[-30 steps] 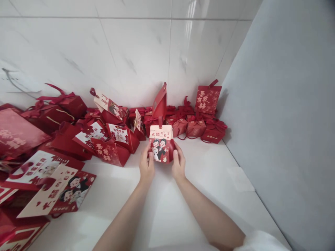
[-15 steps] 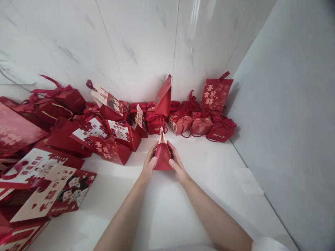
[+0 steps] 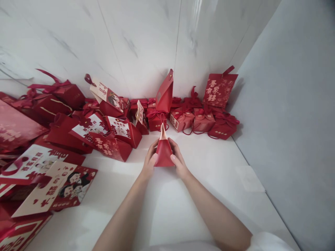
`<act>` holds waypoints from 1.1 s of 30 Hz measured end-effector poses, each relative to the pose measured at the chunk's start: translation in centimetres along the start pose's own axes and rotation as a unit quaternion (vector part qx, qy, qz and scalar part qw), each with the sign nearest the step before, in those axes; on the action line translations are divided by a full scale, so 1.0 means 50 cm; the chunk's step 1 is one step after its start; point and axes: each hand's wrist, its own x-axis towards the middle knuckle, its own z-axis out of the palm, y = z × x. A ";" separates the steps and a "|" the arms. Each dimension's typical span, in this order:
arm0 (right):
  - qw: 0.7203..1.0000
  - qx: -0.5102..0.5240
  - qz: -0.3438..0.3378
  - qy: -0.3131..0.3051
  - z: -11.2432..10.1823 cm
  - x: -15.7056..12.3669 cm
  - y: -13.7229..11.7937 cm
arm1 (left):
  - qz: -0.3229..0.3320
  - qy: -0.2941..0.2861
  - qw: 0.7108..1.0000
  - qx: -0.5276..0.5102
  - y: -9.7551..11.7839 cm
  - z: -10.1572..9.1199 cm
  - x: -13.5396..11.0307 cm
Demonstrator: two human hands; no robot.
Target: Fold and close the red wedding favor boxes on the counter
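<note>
Between my two hands is a small red gift box [image 3: 164, 155] with a triangular side, a cream upper part and a thin loop at its peak. My left hand [image 3: 150, 159] grips its left side, thumb on the near face. On the opposite side my right hand [image 3: 179, 160] does the same. Most of my fingertips are hidden behind the box. Just beyond it stands a red box with a ribbon bow [image 3: 156, 119], and a taller red pointed box [image 3: 165, 92] rests on top of that one.
Pink and red ribboned boxes [image 3: 202, 122] line the wall [image 3: 146, 42]. A red card-like bag [image 3: 221, 90] leans at the back right. Many red and white gift boxes [image 3: 110, 144] crowd the left side of the white table [image 3: 167, 212]. A grey panel [image 3: 293, 122] borders the right.
The view has shifted slightly. Both hands still hold the red gift box, whose near face now shows a little wider between my thumbs. The other boxes have stayed in place.
</note>
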 end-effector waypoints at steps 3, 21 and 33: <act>1.000 -0.018 -0.002 0.006 0.002 -0.003 0.002 | -0.006 0.007 1.000 -0.011 0.001 0.001 -0.003; 0.954 -0.228 -0.022 0.192 0.000 -0.001 -0.005 | -0.115 0.177 0.973 -0.096 -0.009 -0.026 0.020; 0.981 -0.125 0.028 0.148 -0.001 0.002 0.024 | -0.137 0.151 0.968 -0.149 0.017 -0.004 0.027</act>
